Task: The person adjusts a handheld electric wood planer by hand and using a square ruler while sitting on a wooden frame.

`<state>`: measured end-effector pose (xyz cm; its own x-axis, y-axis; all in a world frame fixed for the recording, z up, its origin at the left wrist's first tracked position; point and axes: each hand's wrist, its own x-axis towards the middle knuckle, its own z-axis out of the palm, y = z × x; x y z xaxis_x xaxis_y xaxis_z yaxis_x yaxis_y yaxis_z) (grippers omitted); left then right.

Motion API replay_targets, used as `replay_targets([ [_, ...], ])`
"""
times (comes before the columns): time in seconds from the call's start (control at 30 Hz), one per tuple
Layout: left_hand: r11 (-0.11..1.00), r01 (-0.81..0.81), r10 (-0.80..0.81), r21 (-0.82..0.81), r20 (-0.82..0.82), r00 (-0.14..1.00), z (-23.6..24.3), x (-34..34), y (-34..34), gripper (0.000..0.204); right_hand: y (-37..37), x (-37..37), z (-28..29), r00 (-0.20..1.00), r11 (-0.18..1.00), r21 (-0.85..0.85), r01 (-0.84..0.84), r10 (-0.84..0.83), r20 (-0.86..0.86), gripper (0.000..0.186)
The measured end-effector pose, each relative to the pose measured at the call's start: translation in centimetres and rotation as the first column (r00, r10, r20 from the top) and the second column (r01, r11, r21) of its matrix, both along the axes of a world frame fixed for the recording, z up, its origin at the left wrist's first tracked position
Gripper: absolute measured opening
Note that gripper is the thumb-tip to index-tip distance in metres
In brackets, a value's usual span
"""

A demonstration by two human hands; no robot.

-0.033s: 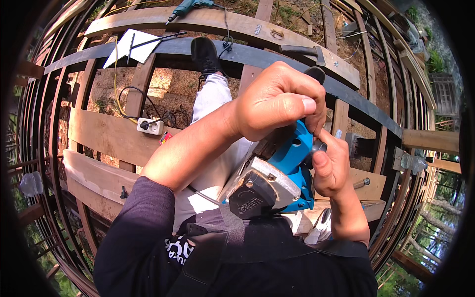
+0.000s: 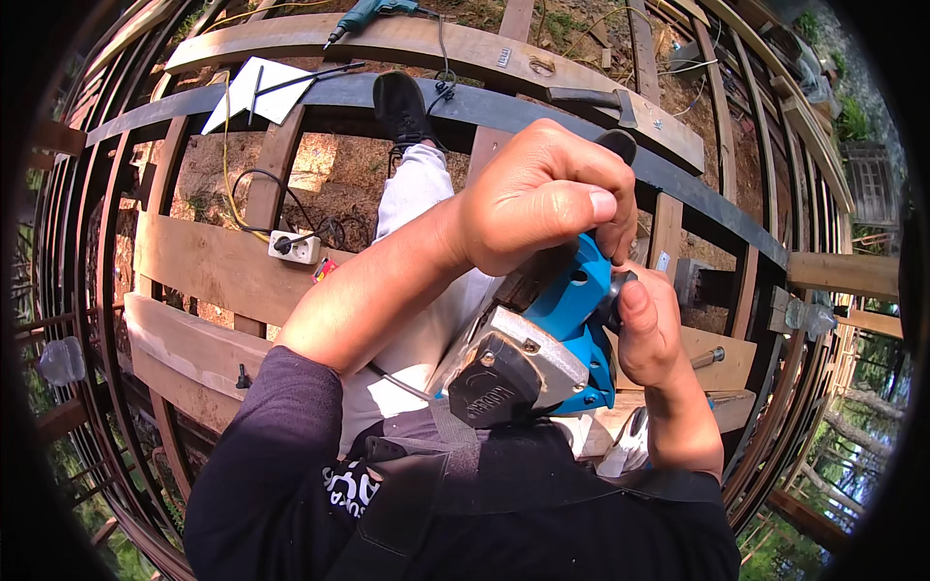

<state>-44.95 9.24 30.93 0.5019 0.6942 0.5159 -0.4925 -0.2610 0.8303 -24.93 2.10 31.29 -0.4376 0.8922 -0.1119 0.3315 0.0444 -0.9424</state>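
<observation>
Thumb (image 2: 635, 302) higher on right hand (image 2: 651, 334), curled round blue planer's (image 2: 567, 305) knob (image 2: 608, 304); left hand (image 2: 542, 198) curled, hold unclear.

Teal drill (image 2: 366, 15) at top, bit over long plank (image 2: 465, 56). Hatchet-like tool (image 2: 589, 98) near that plank's right end. White sheet (image 2: 279, 74) with thin black rods (image 2: 334, 71) overlaps grey beam (image 2: 523, 114). White socket block (image 2: 304, 251) at left, black plug (image 2: 282, 245) in.

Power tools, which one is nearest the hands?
The bright blue planer: the left hand and right hand are right at it, while the teal drill lies apart near the picture's top edge.
</observation>
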Motion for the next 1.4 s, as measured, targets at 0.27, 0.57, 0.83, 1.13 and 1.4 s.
replay_targets([
  [0.27,1.0,0.005,-0.005,-0.009,-0.013,1.0,0.2,0.1,-0.1,0.047,0.7,0.1,0.2,0.969,0.829,0.556,-0.057,-0.089,0.232,0.059],
  [0.57,1.0,0.01,-0.01,0.001,-0.038,0.999,-0.4,-0.2,0.1,0.047,0.3,0.0,0.4,0.989,0.885,0.465,-0.019,-0.053,0.141,0.07],
  [0.83,1.0,0.03,-0.03,0.006,-0.037,0.999,-0.1,-0.1,0.4,0.042,-0.1,-0.4,0.4,0.998,0.997,0.077,-0.012,0.007,0.061,0.054],
  [1.13,0.983,0.121,-0.088,0.135,-0.229,0.969,1.1,-1.1,1.6,0.041,0.9,0.4,-0.1,0.928,0.726,0.655,-0.208,-0.066,0.368,0.062],
  [1.4,0.978,0.208,-0.205,0.004,-0.157,0.966,0.9,-0.8,1.4,0.045,0.9,-0.1,-0.3,0.932,0.778,0.592,-0.211,-0.021,0.361,0.053],
])
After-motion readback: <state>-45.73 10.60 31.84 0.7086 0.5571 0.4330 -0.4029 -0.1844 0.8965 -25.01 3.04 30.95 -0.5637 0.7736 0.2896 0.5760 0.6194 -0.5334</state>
